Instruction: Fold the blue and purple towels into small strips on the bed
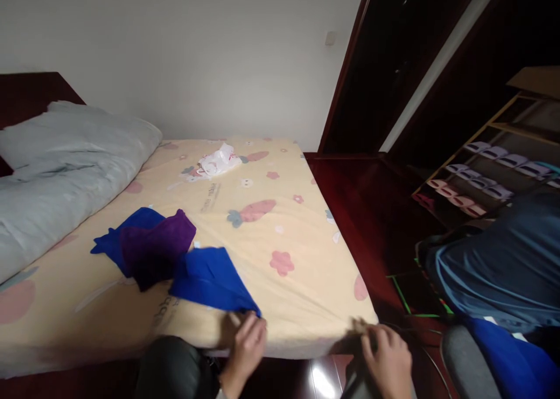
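Observation:
My left hand (248,347) is at the front edge of the bed, its fingers pinched on the corner of a blue cloth (210,279). The cloth lies on the sheet and narrows to a point toward that hand. A purple cloth (160,241) lies to its left, on top of another blue piece (111,244) with a jagged edge. My right hand (388,355) is by the bed's near right corner, fingers bent and thumb apart from them. I see nothing held in it, though it is slightly blurred.
A crumpled white plastic bag (219,161) sits farther back on the patterned sheet (306,241). The grey quilt (65,165) is heaped at left. On the right are a slipper rack (494,128), a dark blue draped fabric (503,259) and a grey seat edge (466,364) with blue cloth.

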The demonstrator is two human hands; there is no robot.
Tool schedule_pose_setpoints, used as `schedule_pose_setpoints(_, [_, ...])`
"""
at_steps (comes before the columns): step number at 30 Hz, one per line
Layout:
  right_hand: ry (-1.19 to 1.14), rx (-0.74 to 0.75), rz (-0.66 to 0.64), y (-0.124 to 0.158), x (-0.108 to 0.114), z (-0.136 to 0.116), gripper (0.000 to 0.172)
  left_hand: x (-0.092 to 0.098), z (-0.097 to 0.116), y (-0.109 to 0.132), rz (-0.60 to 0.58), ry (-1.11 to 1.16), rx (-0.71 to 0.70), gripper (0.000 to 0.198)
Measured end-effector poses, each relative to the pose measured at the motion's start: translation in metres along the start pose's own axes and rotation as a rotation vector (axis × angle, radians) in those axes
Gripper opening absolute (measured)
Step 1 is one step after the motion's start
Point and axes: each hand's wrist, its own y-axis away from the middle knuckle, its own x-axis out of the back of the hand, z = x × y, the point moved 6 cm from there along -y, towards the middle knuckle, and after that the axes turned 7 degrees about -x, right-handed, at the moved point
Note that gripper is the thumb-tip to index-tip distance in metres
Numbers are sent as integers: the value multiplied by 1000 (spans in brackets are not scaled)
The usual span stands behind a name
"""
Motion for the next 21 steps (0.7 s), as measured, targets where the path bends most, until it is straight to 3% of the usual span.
schedule_pose_setpoints(2, [-294,138,-248,30,-23,-48,28,-36,38,5,-163,259,12,26])
schedule_pose_setpoints(5, [-650,292,-647,88,-60,-127,42,-59,48,7,-228,557,180,19])
schedule_pose_setpoints(8, [-845,133,-643,107,-77,-162,34,-56,34,6,-231,712,328,11])
schedule_pose_setpoints(11, [-896,94,-622,94,-72,-172,22,-40,29,5,-298,720,296,16])
schedule_pose_setpoints(13, [-877,146,-640,79,-62,-173,21,-25,27,0,-309,613,204,19])
schedule_pose_setpoints(16, [-824,223,-626,62,-44,-173,23,-6,14,-11,-300,389,110,40])
schedule_pose_setpoints(18, [-796,251,-616,58,-37,-175,23,-2,-1,-13,-341,287,104,46])
schedule_pose_setpoints(21, [-793,236,-595,60,-35,-171,24,-5,-25,-4,-419,186,109,39])
